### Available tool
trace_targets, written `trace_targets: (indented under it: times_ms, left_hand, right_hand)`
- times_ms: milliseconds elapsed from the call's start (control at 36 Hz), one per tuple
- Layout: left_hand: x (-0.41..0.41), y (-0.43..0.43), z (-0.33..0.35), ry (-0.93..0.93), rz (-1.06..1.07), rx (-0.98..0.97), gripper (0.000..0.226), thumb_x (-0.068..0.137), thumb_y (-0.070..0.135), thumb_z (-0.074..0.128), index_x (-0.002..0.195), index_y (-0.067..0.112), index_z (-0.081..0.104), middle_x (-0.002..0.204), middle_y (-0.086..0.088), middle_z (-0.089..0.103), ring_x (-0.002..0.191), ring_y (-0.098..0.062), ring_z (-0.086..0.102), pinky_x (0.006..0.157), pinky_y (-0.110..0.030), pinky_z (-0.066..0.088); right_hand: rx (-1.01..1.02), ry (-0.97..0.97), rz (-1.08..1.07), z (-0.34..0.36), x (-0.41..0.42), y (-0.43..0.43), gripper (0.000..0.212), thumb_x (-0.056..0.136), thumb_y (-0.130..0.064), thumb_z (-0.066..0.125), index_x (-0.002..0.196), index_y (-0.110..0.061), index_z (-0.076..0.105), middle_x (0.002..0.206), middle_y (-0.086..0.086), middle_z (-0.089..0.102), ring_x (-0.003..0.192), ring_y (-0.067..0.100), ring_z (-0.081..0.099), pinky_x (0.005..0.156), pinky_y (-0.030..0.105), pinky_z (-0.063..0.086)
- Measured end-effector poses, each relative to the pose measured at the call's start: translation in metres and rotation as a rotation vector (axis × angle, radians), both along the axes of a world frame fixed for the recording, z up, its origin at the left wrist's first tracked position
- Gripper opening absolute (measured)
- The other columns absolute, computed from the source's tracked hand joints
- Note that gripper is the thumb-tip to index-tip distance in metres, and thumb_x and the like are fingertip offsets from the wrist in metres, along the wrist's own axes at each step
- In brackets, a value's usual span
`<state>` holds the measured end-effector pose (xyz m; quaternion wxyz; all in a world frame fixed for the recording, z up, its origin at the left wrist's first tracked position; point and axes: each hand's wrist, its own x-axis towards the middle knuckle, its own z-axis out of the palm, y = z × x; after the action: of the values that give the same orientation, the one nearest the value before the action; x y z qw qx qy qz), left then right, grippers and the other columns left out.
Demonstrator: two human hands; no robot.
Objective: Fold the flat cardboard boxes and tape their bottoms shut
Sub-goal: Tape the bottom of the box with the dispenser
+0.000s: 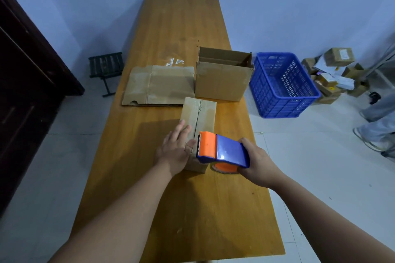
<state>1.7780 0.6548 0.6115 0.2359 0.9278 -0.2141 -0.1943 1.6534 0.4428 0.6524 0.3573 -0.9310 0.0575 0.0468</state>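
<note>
While the left hand (174, 151) lies with straight fingers flat on the small brown cardboard box (201, 113), the right hand (257, 163) is wrapped around the blue and orange tape dispenser (222, 149), whose toothed orange end sits at the box's near edge by the centre seam. That box stands midway along the long wooden tabletop (192, 209). Beyond it lie a flattened brown cardboard sheet (158, 85) and, to its right, a larger open-topped cardboard box (222, 81). On the floor just beside the tabletop sits a blue plastic crate (282, 87).
</note>
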Motion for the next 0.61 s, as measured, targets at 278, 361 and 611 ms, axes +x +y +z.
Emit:
trace_targets:
  times_ms: [278, 361, 611]
  left_hand:
    - [-0.004, -0.005, 0.010, -0.021, 0.015, 0.056, 0.079, 0.079, 0.068, 0.006, 0.151, 0.035, 0.010, 0.157, 0.019, -0.009, 0.144, -0.025, 0.010, 0.106, -0.049, 0.027]
    - [-0.004, -0.005, 0.011, -0.019, 0.009, 0.083, 0.079, 0.079, 0.069, 0.006, 0.151, 0.036, 0.007, 0.156, 0.019, -0.012, 0.144, -0.025, 0.011, 0.105, -0.048, 0.028]
    - [-0.004, -0.007, 0.013, -0.043, -0.023, 0.168, 0.078, 0.086, 0.071, 0.027, 0.150, 0.036, 0.001, 0.156, 0.017, -0.017, 0.143, -0.027, 0.014, 0.101, -0.046, 0.033]
  right_hand:
    - [0.155, 0.012, -0.126, -0.025, -0.002, -0.004, 0.034, 0.082, -0.009, 0.068, 0.105, -0.023, 0.048, 0.097, -0.003, 0.058, 0.087, 0.016, 0.057, 0.072, 0.032, 0.049]
    - [0.181, 0.002, -0.133, -0.026, -0.003, -0.003, 0.034, 0.082, -0.007, 0.067, 0.107, -0.021, 0.049, 0.098, -0.003, 0.058, 0.088, 0.016, 0.058, 0.073, 0.031, 0.049]
    - [0.150, -0.028, -0.136, -0.038, -0.007, -0.004, 0.036, 0.082, -0.022, 0.074, 0.109, -0.020, 0.049, 0.099, -0.007, 0.058, 0.090, 0.010, 0.056, 0.077, 0.031, 0.049]
